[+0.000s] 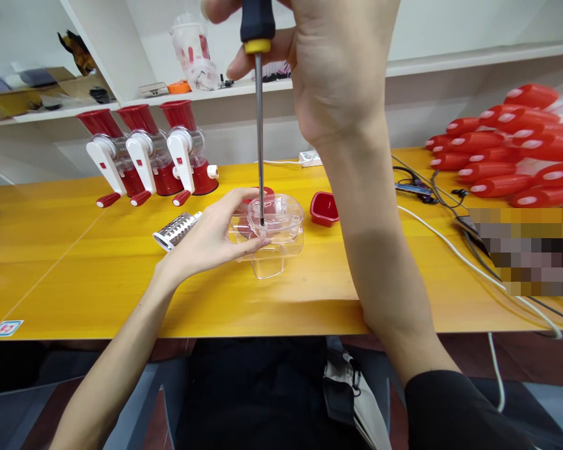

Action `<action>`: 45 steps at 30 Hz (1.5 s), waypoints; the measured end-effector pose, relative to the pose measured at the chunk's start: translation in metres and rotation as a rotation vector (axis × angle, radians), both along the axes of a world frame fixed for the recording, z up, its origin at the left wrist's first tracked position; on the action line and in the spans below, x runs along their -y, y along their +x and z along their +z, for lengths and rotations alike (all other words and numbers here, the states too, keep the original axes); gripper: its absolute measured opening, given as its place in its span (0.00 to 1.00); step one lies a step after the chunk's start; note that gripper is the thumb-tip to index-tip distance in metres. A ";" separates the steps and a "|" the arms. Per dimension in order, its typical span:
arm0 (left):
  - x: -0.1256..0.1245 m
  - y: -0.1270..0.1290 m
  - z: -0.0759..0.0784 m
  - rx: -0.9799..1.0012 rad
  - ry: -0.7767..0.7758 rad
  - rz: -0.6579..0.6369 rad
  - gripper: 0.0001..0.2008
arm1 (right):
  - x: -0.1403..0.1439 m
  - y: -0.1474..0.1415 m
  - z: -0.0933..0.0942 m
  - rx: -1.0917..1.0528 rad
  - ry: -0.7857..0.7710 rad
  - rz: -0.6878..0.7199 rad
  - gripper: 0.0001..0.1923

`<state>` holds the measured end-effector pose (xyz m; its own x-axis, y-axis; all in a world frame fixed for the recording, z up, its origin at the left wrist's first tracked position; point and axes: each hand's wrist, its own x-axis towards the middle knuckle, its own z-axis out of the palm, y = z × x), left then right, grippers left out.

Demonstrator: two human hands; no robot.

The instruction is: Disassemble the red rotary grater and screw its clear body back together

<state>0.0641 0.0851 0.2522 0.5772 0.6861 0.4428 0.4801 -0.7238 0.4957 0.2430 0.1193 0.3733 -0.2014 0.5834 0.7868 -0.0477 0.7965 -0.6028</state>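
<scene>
The right hand, raised close to the camera, grips a screwdriver upright, its tip in the clear plastic housing that the left hand clasps on the yellow tabletop.

Yellow table with three red-and-white hand-crank graters lined up far left, handles toward the near side. Metal grater drum lying just near of those. Small red cap right of centre. Heap of red plastic parts far right. Black and white cables trailing across right side. White shelf behind, clear jar standing on top.
</scene>
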 end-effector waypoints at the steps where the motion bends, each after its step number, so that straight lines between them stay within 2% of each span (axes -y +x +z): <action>1: 0.000 0.000 0.000 -0.002 0.005 0.004 0.31 | 0.000 0.000 0.000 0.012 0.010 -0.004 0.37; 5: 0.000 -0.002 0.000 -0.015 0.025 0.011 0.31 | 0.000 0.000 0.001 0.041 0.032 -0.053 0.38; 10: -0.001 -0.001 0.000 -0.023 0.038 0.017 0.32 | 0.002 -0.003 0.002 0.011 -0.029 -0.046 0.39; 15: -0.001 -0.001 -0.001 -0.005 0.012 -0.001 0.31 | 0.000 0.000 0.000 0.005 0.038 -0.087 0.38; 22: 0.000 -0.002 0.000 -0.014 -0.006 0.010 0.32 | 0.001 0.000 -0.001 0.012 0.006 -0.016 0.37; 27: -0.001 -0.002 0.001 -0.034 0.021 0.023 0.32 | -0.001 0.000 -0.002 0.009 0.002 -0.014 0.36; 32: -0.001 -0.001 0.000 -0.026 0.027 0.025 0.32 | -0.001 0.000 0.000 0.028 -0.029 -0.069 0.34; 39: -0.001 -0.002 0.000 -0.034 0.027 0.024 0.31 | 0.002 -0.002 0.002 -0.009 -0.031 -0.001 0.36; 45: 0.000 -0.003 0.005 -0.070 0.053 0.028 0.33 | 0.006 -0.004 0.006 -0.033 -0.053 -0.080 0.39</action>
